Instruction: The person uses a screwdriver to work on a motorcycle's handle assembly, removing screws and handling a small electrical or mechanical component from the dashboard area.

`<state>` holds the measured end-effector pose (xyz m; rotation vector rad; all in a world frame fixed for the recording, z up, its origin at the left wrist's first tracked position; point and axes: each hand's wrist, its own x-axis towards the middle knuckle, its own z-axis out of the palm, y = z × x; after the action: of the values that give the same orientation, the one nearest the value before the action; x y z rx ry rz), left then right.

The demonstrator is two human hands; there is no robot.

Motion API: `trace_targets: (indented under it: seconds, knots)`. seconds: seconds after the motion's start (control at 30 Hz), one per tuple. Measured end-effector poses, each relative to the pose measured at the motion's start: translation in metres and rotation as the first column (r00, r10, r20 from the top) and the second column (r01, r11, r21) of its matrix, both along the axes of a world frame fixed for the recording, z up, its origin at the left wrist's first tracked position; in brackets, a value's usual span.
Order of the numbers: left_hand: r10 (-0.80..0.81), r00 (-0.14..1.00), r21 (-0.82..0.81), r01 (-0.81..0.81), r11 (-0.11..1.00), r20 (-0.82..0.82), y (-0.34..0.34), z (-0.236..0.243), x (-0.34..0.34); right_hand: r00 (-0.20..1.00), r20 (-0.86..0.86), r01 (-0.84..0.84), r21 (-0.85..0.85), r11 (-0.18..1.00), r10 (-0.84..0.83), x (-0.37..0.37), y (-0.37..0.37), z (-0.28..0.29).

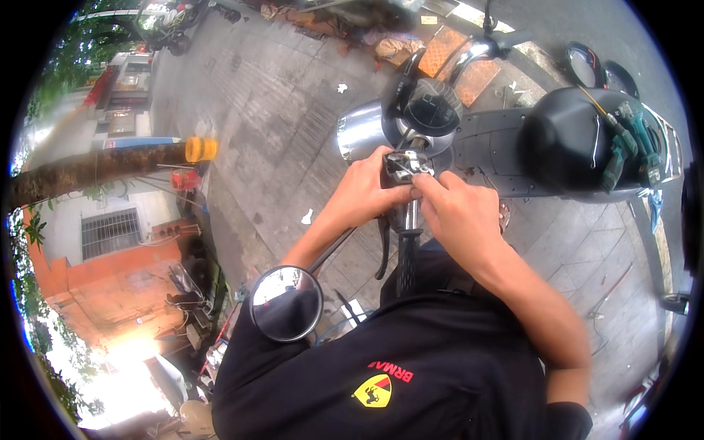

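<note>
A small black-and-silver part [400, 166] with an open, bare-metal inside sits at the handlebar of a scooter, close to its round display [433, 110]. My left hand [364, 189] grips this part from the left, thumb along its near side. From the right, my right hand [463, 213] pinches at the part's near right edge; whatever lies between its fingertips is too small to make out. Just below both hands runs the bar with a black ribbed grip [408, 264], and a black brake lever [383, 249] hangs to its left.
A round mirror [286, 303] stands by my left forearm. On the black seat [554, 139] at right lie a wrench [595, 139] and green power tools [634, 143]. The silver headlight [361, 130] juts out ahead. A tree trunk [103, 172] is at far left, orange plates [469, 81] beyond.
</note>
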<state>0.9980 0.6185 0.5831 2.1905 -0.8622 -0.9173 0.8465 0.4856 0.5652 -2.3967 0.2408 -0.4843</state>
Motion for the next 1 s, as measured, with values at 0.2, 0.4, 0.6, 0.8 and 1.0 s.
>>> trace_targets:
  seconds: [0.2,0.4,0.6,0.8,1.0]
  knots:
    - [-0.001,1.000,-0.010,0.001,1.000,0.007,0.000,-0.001,0.000,1.000,0.013,0.008,0.011,1.000,-0.008,-0.002,0.001,-0.001]
    - [-0.004,1.000,-0.014,0.004,1.000,0.018,0.000,-0.002,0.000,0.999,-0.022,0.030,0.066,0.997,-0.028,-0.003,0.005,-0.003]
    - [-0.001,1.000,-0.010,0.001,1.000,0.021,0.000,-0.003,0.000,0.999,0.031,0.042,0.044,0.998,-0.044,-0.003,0.006,-0.005]
    - [0.007,1.000,-0.022,-0.007,1.000,0.011,0.001,-0.005,0.000,0.999,0.011,0.049,0.052,0.997,-0.050,-0.002,0.005,-0.005]
    - [0.013,0.999,-0.011,-0.013,1.000,-0.039,0.001,-0.008,0.003,0.996,-0.089,-0.001,0.160,0.987,0.015,0.000,-0.019,0.004]
